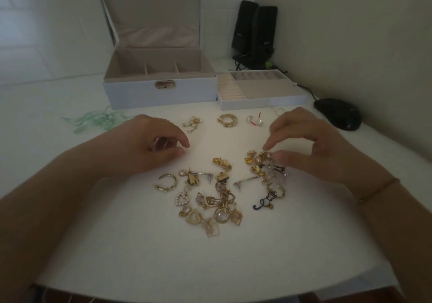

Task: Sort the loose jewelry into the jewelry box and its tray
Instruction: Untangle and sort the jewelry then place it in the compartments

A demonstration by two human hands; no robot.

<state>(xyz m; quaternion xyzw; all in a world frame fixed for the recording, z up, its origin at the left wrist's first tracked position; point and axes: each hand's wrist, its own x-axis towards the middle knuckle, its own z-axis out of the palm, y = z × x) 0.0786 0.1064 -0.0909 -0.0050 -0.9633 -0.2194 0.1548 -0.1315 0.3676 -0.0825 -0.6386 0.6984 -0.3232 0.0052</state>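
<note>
A heap of loose gold and pearl jewelry (217,197) lies on the white table in front of me. My right hand (311,143) pinches a gold pearl earring (266,155) at the heap's upper right between thumb and forefinger. My left hand (149,143) hovers left of the heap, fingers loosely curled, holding nothing. The white jewelry box (161,92) stands open at the back with its lid up. Its tray (264,102) sits to the right of it. Three small groups lie apart near the tray: pearl drops (192,123), a gold ring-shaped piece (227,119) and pearl studs (254,120).
Green ribbon (98,120) lies at the left. A black computer mouse (337,113) sits at the right by the wall, and two black speakers (254,30) with cables stand behind the tray. The table's front edge runs along the bottom.
</note>
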